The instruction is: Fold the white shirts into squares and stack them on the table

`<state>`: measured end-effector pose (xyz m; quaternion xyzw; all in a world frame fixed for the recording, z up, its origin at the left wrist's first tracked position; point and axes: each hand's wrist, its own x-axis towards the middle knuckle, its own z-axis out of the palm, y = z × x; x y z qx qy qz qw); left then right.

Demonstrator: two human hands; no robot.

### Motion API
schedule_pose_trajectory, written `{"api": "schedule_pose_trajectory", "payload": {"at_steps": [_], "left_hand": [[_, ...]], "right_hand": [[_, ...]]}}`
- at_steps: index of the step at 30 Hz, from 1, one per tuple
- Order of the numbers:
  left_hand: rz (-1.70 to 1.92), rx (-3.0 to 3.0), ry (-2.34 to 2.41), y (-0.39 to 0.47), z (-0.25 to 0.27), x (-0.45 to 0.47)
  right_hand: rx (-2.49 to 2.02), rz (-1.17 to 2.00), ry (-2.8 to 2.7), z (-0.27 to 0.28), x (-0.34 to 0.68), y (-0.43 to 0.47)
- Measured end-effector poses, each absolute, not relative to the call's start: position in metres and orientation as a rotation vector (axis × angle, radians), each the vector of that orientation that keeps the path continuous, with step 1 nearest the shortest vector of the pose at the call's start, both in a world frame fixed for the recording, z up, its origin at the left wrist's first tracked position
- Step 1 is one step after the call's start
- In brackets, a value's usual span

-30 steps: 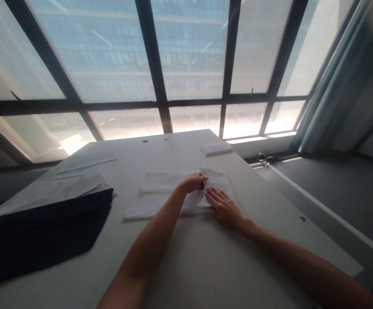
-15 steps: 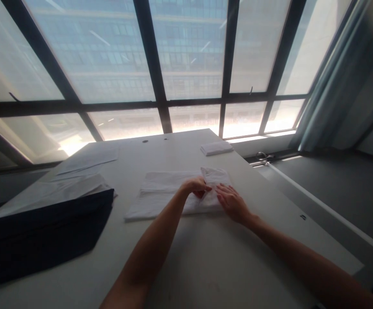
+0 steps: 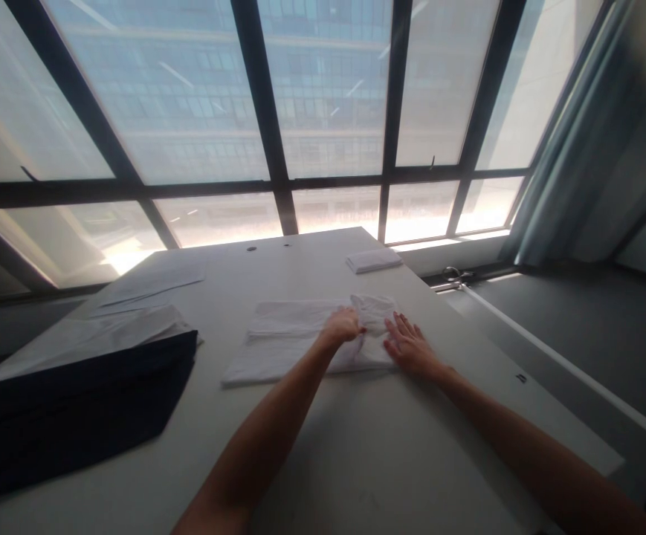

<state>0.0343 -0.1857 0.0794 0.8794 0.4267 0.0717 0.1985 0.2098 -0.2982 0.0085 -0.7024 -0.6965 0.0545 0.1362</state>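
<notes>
On the desk (image 3: 294, 271), a white cloth (image 3: 270, 358) is lying directly before the person.
The right hand (image 3: 410, 348) is resting flat near the cloth's right edge, fingers a little apart; the left hand (image 3: 343, 325) is bending over the rumpled part, too blurred to tell whether it is pinching fabric. Good handling probably means the right is keeping that edge steady while the left is easing out the creases (image 3: 377, 306).

No text, label, number or sign can be read anywhere.
</notes>
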Motion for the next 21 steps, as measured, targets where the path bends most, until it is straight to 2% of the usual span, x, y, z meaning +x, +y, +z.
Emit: {"api": "schedule_pose_trajectory", "payload": {"at_steps": [4,10,21], "left_hand": [[0.435,2.697,1.143,-0.204,0.060,0.052],[0.325,2.820,1.022,-0.215,0.014,0.065],[0.378,2.765,1.083,-0.213,0.006,0.060]], "right_hand": [[-2.024,0.208,-2.040,0.009,0.212,-0.294],[-2.009,0.245,-1.995,0.008,0.224,-0.261],[-2.238,0.242,-1.954,0.008,0.249,-0.187]]}}
